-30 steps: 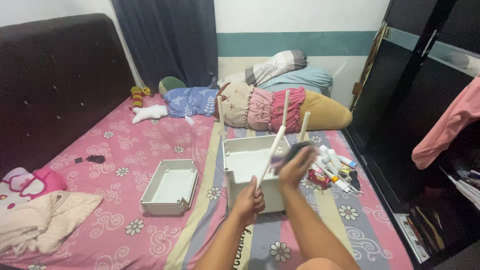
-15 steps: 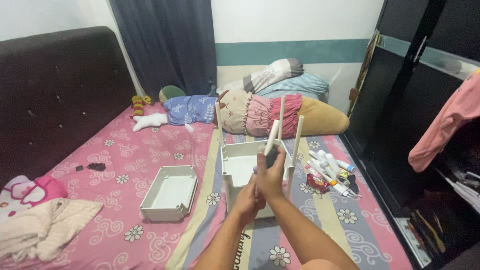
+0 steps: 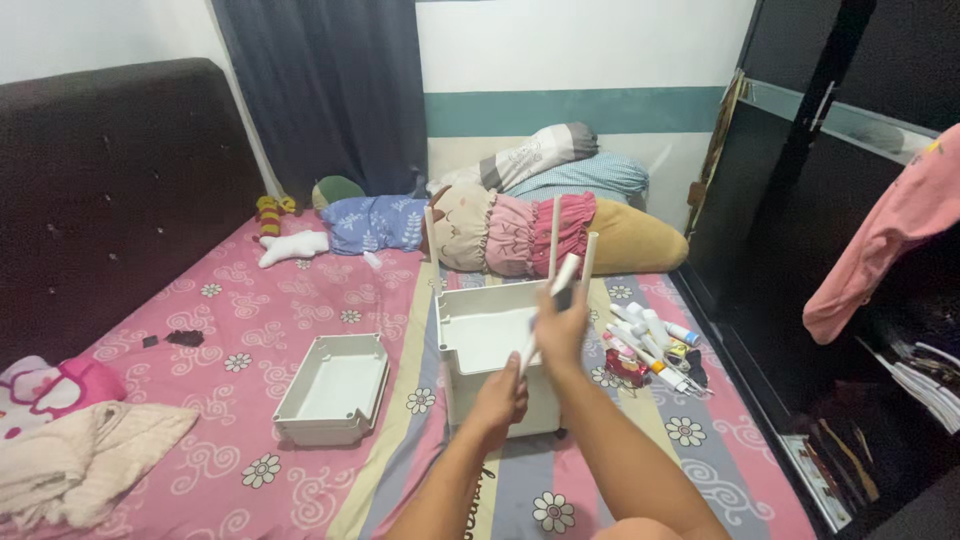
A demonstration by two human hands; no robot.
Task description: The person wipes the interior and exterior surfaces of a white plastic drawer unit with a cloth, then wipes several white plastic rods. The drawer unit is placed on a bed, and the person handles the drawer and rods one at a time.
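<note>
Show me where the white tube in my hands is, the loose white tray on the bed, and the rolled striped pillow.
white tube point(image 3: 563, 274), head view, on its upper end above the right hand.
loose white tray point(image 3: 338, 386), head view, on its inner floor.
striped pillow point(image 3: 538, 150), head view, on its middle.

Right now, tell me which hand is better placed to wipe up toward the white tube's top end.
Right. The right hand is closed around the white tube near its top; the left hand grips its lower end, steadying it.

One head-worn camera looks forward and down over the pink flowered bedsheet point(image 3: 250, 330) — hands close, far wall distant.
</note>
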